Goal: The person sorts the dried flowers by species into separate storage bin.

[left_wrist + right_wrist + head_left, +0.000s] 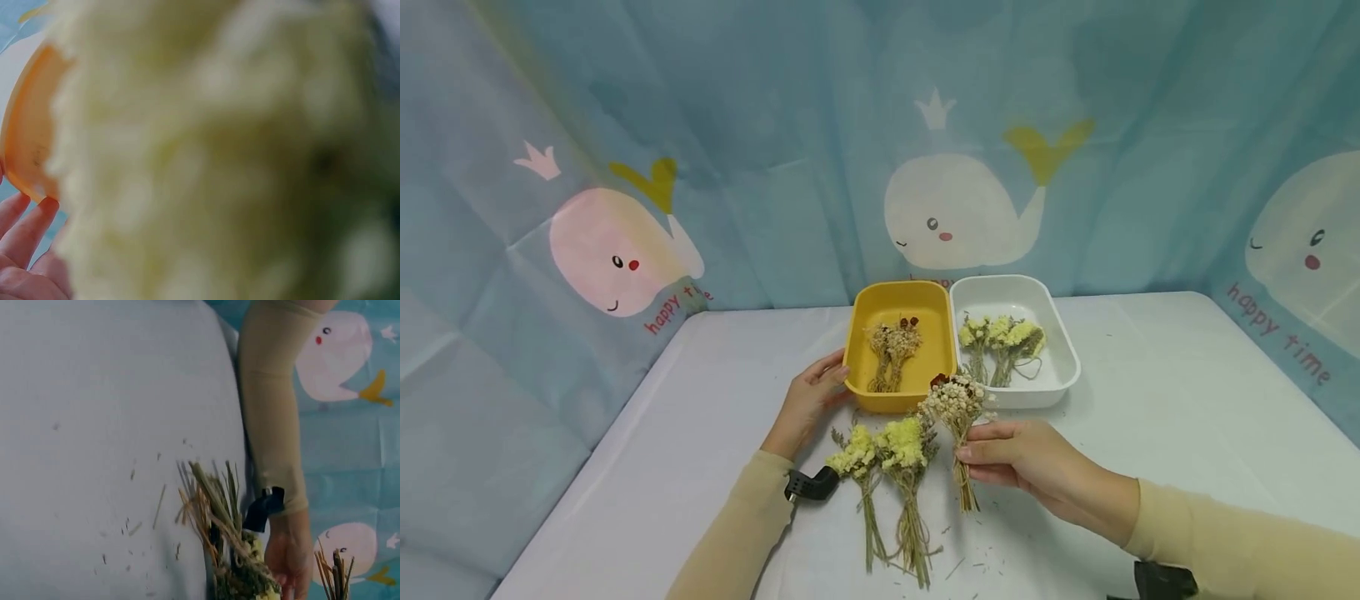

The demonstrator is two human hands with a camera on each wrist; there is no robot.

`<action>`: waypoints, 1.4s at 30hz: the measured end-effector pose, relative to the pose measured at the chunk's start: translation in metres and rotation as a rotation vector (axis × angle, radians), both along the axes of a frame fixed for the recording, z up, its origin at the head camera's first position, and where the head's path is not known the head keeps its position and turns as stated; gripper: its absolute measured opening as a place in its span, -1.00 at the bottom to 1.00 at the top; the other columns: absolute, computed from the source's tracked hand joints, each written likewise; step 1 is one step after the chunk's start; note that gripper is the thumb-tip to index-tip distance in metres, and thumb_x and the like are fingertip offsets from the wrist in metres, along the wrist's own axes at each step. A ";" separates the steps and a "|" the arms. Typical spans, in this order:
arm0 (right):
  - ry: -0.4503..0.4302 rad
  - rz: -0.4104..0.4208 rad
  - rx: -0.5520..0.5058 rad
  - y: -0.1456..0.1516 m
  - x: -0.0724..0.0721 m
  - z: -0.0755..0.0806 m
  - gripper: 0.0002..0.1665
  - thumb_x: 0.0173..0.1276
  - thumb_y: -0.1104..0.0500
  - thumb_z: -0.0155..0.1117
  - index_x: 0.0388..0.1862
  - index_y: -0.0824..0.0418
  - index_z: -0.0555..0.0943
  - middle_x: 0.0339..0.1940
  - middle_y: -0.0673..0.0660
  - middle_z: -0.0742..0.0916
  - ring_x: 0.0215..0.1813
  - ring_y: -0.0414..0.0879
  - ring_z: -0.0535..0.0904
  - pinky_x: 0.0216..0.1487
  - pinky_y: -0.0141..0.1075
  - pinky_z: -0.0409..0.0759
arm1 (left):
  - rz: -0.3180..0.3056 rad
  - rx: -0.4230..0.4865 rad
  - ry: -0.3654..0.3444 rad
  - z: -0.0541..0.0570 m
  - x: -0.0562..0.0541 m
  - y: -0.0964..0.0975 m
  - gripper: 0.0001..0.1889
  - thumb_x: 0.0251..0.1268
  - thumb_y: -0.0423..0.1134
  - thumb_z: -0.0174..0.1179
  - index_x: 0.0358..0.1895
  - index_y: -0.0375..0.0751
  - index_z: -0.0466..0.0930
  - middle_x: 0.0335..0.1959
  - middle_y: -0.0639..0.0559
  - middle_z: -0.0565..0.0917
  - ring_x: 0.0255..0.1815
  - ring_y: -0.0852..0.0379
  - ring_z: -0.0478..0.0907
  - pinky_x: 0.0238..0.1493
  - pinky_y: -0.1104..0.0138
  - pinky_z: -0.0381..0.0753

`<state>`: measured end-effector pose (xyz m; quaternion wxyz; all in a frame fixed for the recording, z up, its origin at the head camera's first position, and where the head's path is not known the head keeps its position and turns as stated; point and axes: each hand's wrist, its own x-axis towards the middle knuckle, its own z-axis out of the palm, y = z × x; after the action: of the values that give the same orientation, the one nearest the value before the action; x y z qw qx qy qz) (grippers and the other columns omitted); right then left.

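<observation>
While the left grip (811, 400) loosely touches a tray (934, 342), the right (1037, 467) pinches flowers (955, 400) mid-stem.

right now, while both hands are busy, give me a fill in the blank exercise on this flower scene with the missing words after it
1. The left hand touches the tray whose color is ____.
2. The hand that holds the pale flower bunch is the person's ____ one.
3. Red print on the blue backdrop reads "happy ____".
4. The yellow-flowered bunches lying directly on the table number ____.

Missing words: yellow; right; time; two.
</observation>
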<state>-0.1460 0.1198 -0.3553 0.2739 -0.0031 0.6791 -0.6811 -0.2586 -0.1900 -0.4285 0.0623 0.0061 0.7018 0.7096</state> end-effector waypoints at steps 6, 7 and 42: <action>0.030 0.034 0.022 -0.010 -0.021 0.007 -0.45 0.34 0.27 0.34 0.23 0.55 0.49 -0.23 0.01 0.80 -0.24 -0.28 0.75 -0.06 -0.42 0.77 | 0.010 0.005 -0.005 0.002 -0.002 0.000 -0.48 0.53 -0.22 0.09 0.48 -0.14 0.32 0.47 -0.10 0.41 0.42 -0.12 0.43 0.29 0.13 0.65; 0.033 0.026 0.016 -0.012 -0.025 0.008 -0.47 0.34 0.29 0.34 0.21 0.55 0.50 -0.24 0.02 0.81 -0.27 -0.28 0.75 -0.08 -0.42 0.77 | 0.009 0.009 -0.003 0.002 -0.002 0.000 -0.48 0.53 -0.23 0.09 0.49 -0.15 0.31 0.47 -0.11 0.40 0.42 -0.14 0.43 0.30 0.12 0.64; 0.021 -0.258 -0.022 -0.100 -0.143 0.000 -0.60 0.29 0.42 0.36 0.12 0.48 0.61 -0.16 0.27 0.80 -0.48 -0.24 0.72 -0.09 -0.36 0.79 | 0.010 0.019 0.013 -0.001 0.000 0.003 -0.49 0.50 -0.25 0.12 0.46 -0.15 0.35 0.45 -0.16 0.43 0.42 -0.13 0.43 0.33 0.05 0.60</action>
<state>-0.2893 0.0201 -0.3555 0.1769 0.0742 0.6690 -0.7181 -0.2583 -0.1869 -0.4300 0.0541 0.0075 0.6955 0.7165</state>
